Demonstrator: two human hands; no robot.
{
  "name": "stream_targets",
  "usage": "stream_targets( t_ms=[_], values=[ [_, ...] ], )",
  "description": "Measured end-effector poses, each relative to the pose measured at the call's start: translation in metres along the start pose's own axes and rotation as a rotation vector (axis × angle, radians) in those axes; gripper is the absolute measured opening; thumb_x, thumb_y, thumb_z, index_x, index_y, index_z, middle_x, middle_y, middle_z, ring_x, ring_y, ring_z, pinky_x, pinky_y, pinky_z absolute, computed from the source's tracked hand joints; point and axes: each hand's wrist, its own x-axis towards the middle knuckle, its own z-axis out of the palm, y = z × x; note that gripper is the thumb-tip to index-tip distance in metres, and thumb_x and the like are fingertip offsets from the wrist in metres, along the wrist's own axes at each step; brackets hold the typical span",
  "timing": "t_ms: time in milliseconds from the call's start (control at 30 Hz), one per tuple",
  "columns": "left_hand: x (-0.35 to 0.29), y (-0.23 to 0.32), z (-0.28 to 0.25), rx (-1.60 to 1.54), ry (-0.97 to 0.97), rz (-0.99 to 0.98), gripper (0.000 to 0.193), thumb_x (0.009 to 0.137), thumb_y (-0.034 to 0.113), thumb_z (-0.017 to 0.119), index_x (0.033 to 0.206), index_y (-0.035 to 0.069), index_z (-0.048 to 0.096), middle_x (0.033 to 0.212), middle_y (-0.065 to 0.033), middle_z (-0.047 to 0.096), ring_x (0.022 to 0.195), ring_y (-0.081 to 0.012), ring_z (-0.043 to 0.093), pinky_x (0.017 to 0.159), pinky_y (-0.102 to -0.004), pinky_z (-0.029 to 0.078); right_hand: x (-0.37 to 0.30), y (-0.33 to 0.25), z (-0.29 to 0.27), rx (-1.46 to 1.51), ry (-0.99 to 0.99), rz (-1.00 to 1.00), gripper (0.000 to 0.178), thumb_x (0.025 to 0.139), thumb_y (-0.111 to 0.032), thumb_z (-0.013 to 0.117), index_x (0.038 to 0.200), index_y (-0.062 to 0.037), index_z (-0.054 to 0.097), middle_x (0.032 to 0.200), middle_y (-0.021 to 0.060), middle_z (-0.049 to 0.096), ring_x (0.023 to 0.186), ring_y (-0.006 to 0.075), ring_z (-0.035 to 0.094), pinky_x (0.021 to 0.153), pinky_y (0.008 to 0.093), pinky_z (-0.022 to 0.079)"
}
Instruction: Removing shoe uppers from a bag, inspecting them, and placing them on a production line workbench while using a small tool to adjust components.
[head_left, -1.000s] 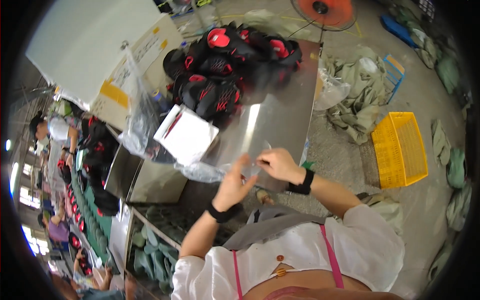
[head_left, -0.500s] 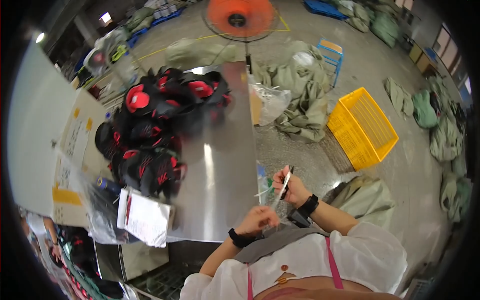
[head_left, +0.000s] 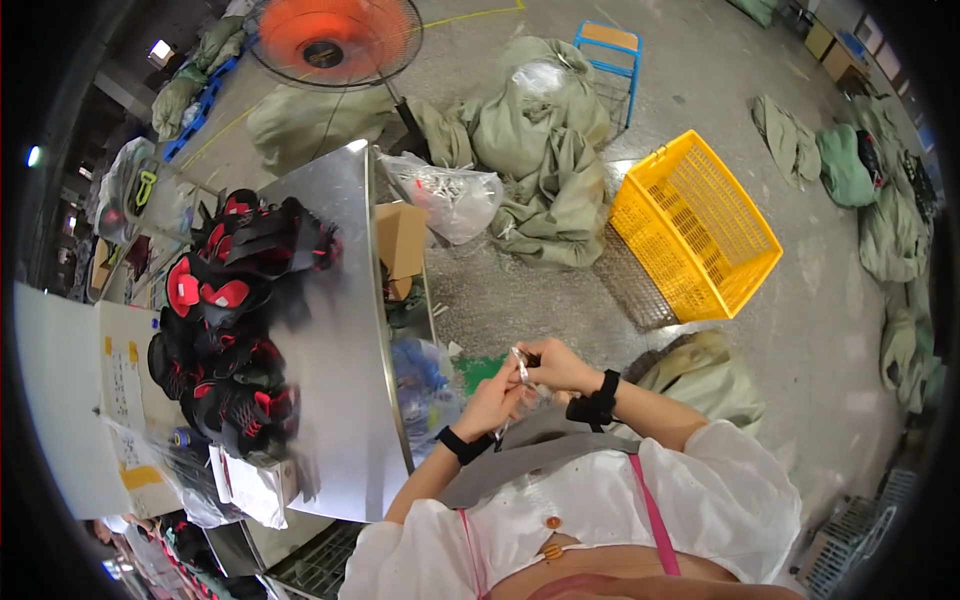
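My left hand [head_left: 490,404] and my right hand [head_left: 562,367] meet in front of my waist, right of the metal table, with fingers closed. A thin whitish strip [head_left: 521,367] is pinched between them; its exact kind cannot be made out. Something small and dark shows at the right fingertips, mostly hidden. Clear, shiny material shows below the fingers. Both wrists wear black bands. Black-and-red shoes [head_left: 225,310] lie piled on the metal table [head_left: 345,400], away from both hands.
A yellow plastic crate [head_left: 690,225] stands on the floor to the right. Olive sacks [head_left: 540,120], a blue-framed stool [head_left: 610,45] and an orange fan [head_left: 325,40] stand farther off. A cardboard box [head_left: 400,240] sits beside the table; white papers [head_left: 250,487] lie at its near left.
My hands have come together around the strip, the left one rising and the right one shifting left. The view has turned, so table and shoes appear farther left.
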Motion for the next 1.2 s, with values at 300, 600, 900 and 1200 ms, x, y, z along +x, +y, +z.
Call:
stream_targets(
  t_ms=[300,600,900,1200],
  values=[
    [0.094,0.012,-0.052,-0.294,0.045,-0.106,0.038,0.087,0.010,0.047,0.125,0.007,0.044,0.091,-0.0047,0.060,0.075,-0.0096,0.058,0.054,-0.0204,0.045,0.077,0.014,-0.066,0.527,-0.126,0.404,0.013,0.072,-0.011,0.063,0.071,-0.0065,0.052,0.059,-0.0016,0.047,0.045,0.0061,0.038,0.040,0.0218,0.026],
    [0.226,-0.013,-0.163,-0.089,0.215,0.272,0.013,0.078,0.012,0.058,0.080,-0.001,0.058,0.082,-0.0089,0.050,0.076,-0.0192,0.048,0.070,-0.0293,0.038,0.252,0.040,-0.145,0.075,-0.271,0.671,0.008,0.069,-0.011,0.064,0.069,-0.0046,0.058,0.060,0.0030,0.052,0.048,0.0124,0.046,0.045,0.0252,0.036],
    [0.389,-0.090,-0.272,-0.441,0.518,-0.269,0.023,0.088,0.020,0.039,0.082,0.000,0.048,0.069,-0.0105,0.055,0.058,-0.0198,0.052,0.056,-0.0347,0.043,0.381,0.082,-0.229,-0.041,0.340,0.542,0.035,0.071,-0.010,0.066,0.103,-0.0026,0.054,0.088,0.0049,0.053,0.068,0.0171,0.054,0.054,0.0282,0.042],
    [0.529,-0.169,-0.337,0.023,0.898,-0.410,0.029,0.084,0.023,0.048,0.103,0.001,0.051,0.095,-0.0204,0.059,0.085,-0.0368,0.057,0.068,-0.0448,0.045,0.254,0.083,-0.287,-0.369,0.303,0.784,0.026,0.078,-0.025,0.062,0.094,-0.0058,0.059,0.060,0.0003,0.056,0.043,0.0061,0.045,0.037,0.0209,0.034]
  ],
)
